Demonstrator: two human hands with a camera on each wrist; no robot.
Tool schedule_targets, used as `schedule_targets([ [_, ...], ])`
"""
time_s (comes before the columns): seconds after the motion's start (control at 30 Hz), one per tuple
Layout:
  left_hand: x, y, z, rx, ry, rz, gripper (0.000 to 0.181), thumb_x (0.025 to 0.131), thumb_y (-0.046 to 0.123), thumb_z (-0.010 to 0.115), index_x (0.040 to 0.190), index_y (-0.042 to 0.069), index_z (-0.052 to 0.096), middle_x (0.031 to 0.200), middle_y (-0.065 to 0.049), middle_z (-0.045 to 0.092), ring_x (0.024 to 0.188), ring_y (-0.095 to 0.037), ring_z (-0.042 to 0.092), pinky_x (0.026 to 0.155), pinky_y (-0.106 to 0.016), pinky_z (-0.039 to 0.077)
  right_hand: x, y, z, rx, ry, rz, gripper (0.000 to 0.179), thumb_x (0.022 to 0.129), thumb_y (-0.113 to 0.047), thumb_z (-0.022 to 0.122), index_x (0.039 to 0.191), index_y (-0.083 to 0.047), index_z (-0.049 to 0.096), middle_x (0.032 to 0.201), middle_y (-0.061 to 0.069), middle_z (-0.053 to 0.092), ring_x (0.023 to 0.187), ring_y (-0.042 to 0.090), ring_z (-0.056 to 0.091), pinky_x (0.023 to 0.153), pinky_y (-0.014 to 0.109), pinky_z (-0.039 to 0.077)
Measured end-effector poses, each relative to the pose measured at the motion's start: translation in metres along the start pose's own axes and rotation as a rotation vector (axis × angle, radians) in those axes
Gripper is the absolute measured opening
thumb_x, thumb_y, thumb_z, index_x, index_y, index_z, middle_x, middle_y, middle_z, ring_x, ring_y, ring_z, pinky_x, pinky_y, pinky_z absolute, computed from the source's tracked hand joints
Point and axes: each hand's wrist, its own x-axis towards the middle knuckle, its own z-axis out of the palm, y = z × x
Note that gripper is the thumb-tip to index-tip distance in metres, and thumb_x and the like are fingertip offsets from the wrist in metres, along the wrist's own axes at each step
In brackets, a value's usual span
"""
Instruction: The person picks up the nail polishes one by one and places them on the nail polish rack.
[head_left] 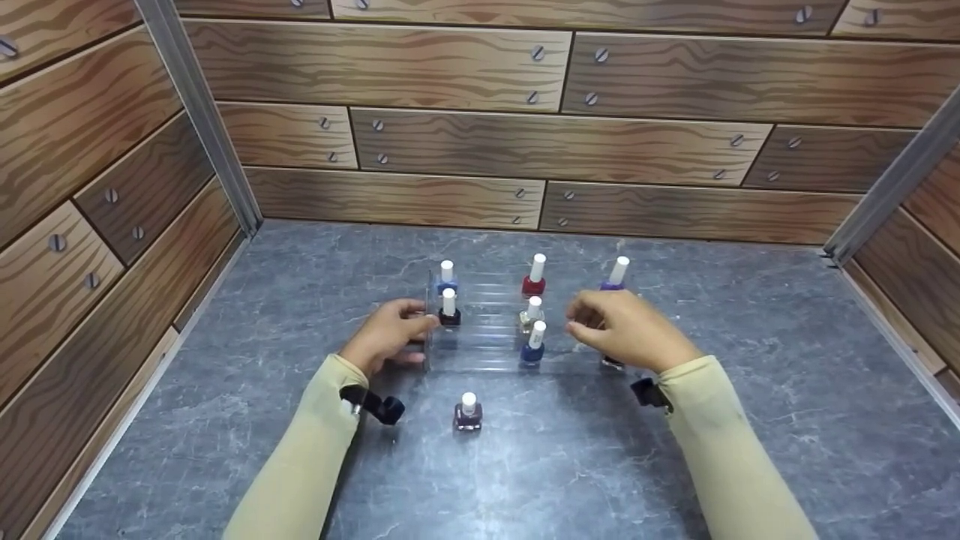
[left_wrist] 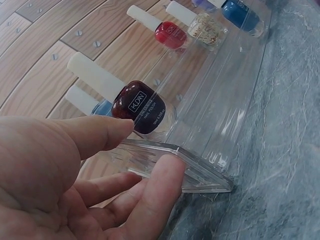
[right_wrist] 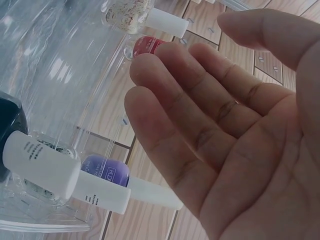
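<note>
A clear plastic stepped rack [head_left: 487,341] holds several white-capped nail polish bottles. My left hand [head_left: 390,330] is at its left end panel, fingers spread outside it and thumb close to a dark red bottle [left_wrist: 142,107]; whether the thumb touches the bottle cannot be told. A light blue bottle [head_left: 447,283] stands behind. Mid-rack are a red bottle [head_left: 534,285], a glitter bottle [head_left: 529,322] and a blue bottle [head_left: 532,351]. Over the right end hovers my right hand [head_left: 626,326], holding nothing, fingers gently bent. It partly hides a purple bottle [right_wrist: 107,170], a black-flecked bottle [right_wrist: 42,192] and a dark teal bottle [right_wrist: 10,120].
A dark plum bottle [head_left: 468,416] stands upright on the grey marbled tabletop [head_left: 450,487], in front of the rack and between the forearms. Wood-patterned panels [head_left: 450,142] enclose the back and both sides, with metal posts [head_left: 202,112] at the corners.
</note>
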Motion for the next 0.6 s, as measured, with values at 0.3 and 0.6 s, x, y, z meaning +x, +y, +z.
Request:
schedule_targets([
  [0.3,0.0002,-0.0003,0.0015,-0.001,-0.011,0.003,0.061,0.099,0.020,0.072,0.152,0.004,0.047,0.133,-0.017,0.062,0.120,-0.033,0.063,0.069,-0.031,0.067,-0.0021,-0.0022,-0.0004,0.012,-0.013,-0.010,0.010,0.100,-0.023,0.069,0.104,-0.014,0.072,0.091,-0.005,0.071,0.084,0.011,0.066,0.079,0.038,0.061],
  [0.6,0.0014,0.0003,0.0012,0.001,0.003,0.007,0.060,0.098,0.020,0.072,0.151,0.004,0.048,0.131,-0.015,0.064,0.117,-0.032,0.064,0.068,-0.031,0.067,-0.0021,-0.0057,-0.0013,0.021,-0.013,-0.028,0.010,0.099,-0.022,0.070,0.103,-0.013,0.072,0.089,-0.006,0.071,0.082,0.011,0.066,0.078,0.036,0.061],
])
